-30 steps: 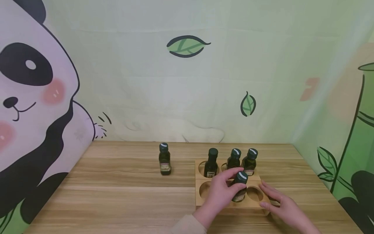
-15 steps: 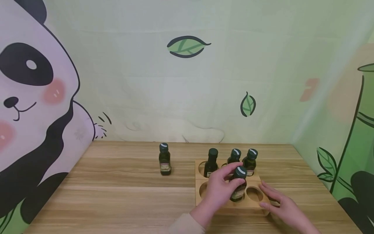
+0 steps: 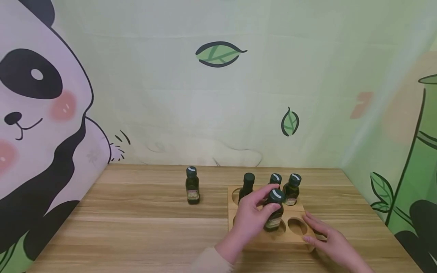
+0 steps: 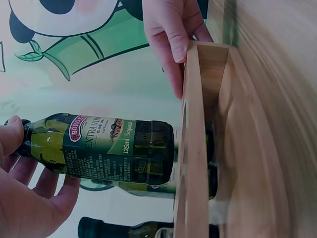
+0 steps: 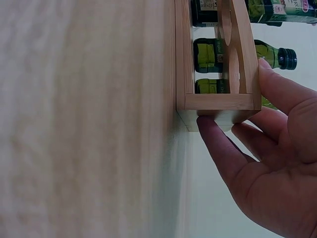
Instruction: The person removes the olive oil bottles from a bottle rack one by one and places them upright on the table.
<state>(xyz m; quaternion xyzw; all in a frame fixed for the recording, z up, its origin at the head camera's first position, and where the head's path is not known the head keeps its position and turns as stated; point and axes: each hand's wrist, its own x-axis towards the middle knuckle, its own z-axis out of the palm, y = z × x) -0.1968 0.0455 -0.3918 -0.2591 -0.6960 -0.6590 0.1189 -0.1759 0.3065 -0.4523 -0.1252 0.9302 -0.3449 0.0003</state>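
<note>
A small dark green olive oil bottle (image 3: 274, 218) with a black cap is held by the neck between the thumb and fingers of my left hand (image 3: 247, 218). In the left wrist view its base is out of the wooden bottle rack (image 3: 290, 238), just above the top board. At the rack's right end, my right hand (image 3: 332, 242) grips the corner with thumb and fingers. Three bottles stand in the back row: a left one (image 3: 248, 182), a middle one (image 3: 275, 178) and a right one (image 3: 291, 189). My left hand partly hides the front row.
Another olive oil bottle (image 3: 192, 187) stands upright on the wooden table (image 3: 146, 235), left of the rack. A bare round hole (image 3: 297, 226) shows at the rack's front right. Behind the table hangs a printed panda backdrop (image 3: 218, 113).
My left hand has lifted the bottle up out of the front middle hole and shifted it slightly left. My right hand has stayed at the rack's end.
</note>
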